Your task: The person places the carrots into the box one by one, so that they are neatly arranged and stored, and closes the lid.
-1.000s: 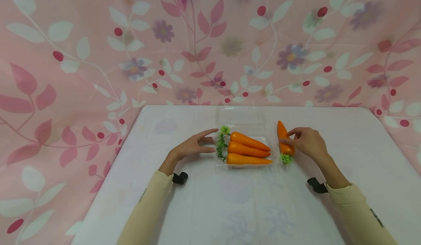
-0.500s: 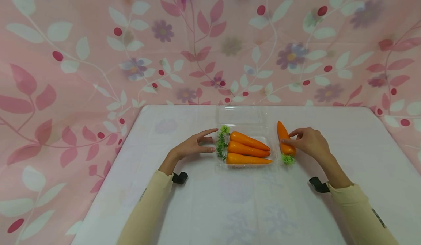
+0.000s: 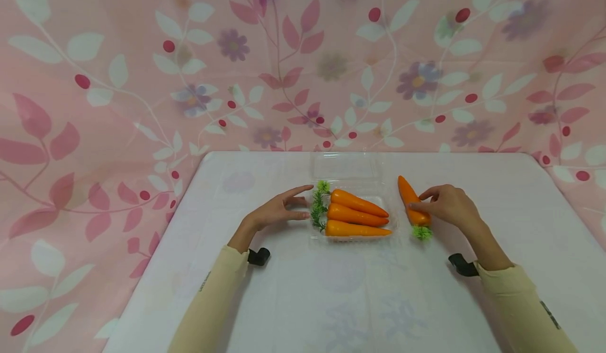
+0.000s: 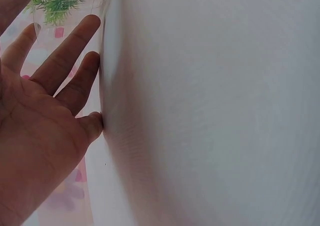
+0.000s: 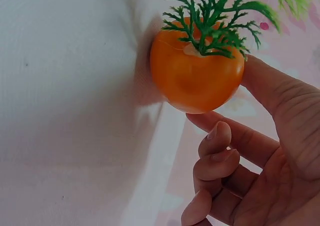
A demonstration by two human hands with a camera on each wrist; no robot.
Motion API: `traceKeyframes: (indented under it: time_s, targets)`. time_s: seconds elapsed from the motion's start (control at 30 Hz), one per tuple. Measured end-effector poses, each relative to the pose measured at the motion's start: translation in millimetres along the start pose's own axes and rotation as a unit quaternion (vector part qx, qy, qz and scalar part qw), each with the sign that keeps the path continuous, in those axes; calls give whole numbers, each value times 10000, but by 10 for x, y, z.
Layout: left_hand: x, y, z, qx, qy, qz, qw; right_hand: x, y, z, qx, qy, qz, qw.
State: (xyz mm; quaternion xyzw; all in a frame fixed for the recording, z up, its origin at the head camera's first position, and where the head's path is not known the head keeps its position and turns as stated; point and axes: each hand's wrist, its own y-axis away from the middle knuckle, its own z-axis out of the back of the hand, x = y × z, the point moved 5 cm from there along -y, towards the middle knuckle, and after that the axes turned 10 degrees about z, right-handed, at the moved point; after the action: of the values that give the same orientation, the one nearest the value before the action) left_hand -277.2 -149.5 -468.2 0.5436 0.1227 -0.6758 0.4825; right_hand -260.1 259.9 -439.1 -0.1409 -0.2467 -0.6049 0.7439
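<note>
In the head view a carrot (image 3: 408, 194) lies to the right of a clear plastic box (image 3: 394, 236), its tip pointing away and its green top (image 3: 422, 232) toward me. My right hand (image 3: 450, 205) pinches it between thumb and forefinger, with the other fingers curled below. The right wrist view shows the thick end of the carrot (image 5: 192, 83) close against the white cloth. Three more carrots (image 3: 358, 229) lie side by side in the box, leaves to the left. My left hand (image 3: 276, 212) has its fingers spread, fingertips right at the box's left side.
The box's transparent lid (image 3: 345, 167) is folded open toward the back. A white cloth (image 3: 331, 300) covers the table, and a pink floral curtain (image 3: 303, 69) hangs behind it. A black wrist mount (image 3: 259, 256) sits under the left wrist, another (image 3: 463, 265) under the right.
My right hand has drawn the carrot a little to the right and turned it, its leafy end swinging right and slightly toward me. The left hand and the box stay in place.
</note>
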Motion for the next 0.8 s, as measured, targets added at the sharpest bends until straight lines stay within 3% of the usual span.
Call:
traceKeyframes:
  time_s: [0.8]
  targets:
    - [14,-8,0,-16,-17,5,10000,-30,38,76,120,-16,121,9999]
